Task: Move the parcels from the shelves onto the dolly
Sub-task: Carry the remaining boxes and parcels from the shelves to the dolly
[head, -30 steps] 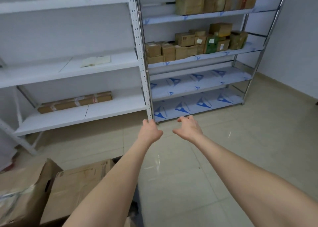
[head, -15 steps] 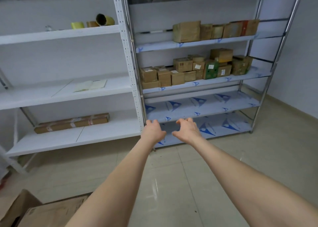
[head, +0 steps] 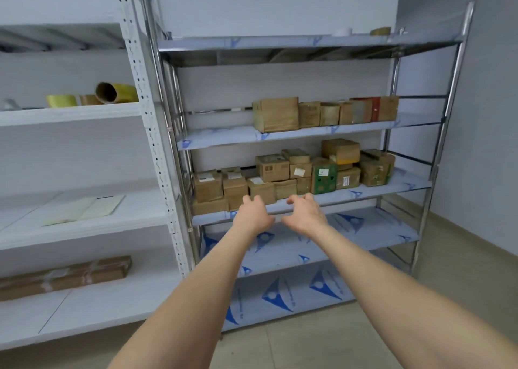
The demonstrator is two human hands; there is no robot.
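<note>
Though fingertips are hidden, left hand (head: 253,214) and right hand (head: 305,214) hover loosely curled, empty, near parcels (head: 272,168).

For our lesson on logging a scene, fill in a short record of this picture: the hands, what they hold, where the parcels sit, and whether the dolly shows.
Left hand: open, empty, held out toward the metal rack
Right hand: open, empty, beside the other
Nearest parcels: brown boxes on the rack's middle shelf, just beyond the hands
Green box: same shelf, further right
Upper row: boxes on the shelf above
Long flat parcel: bottom of the white shelving
Dolly: not in view
</note>
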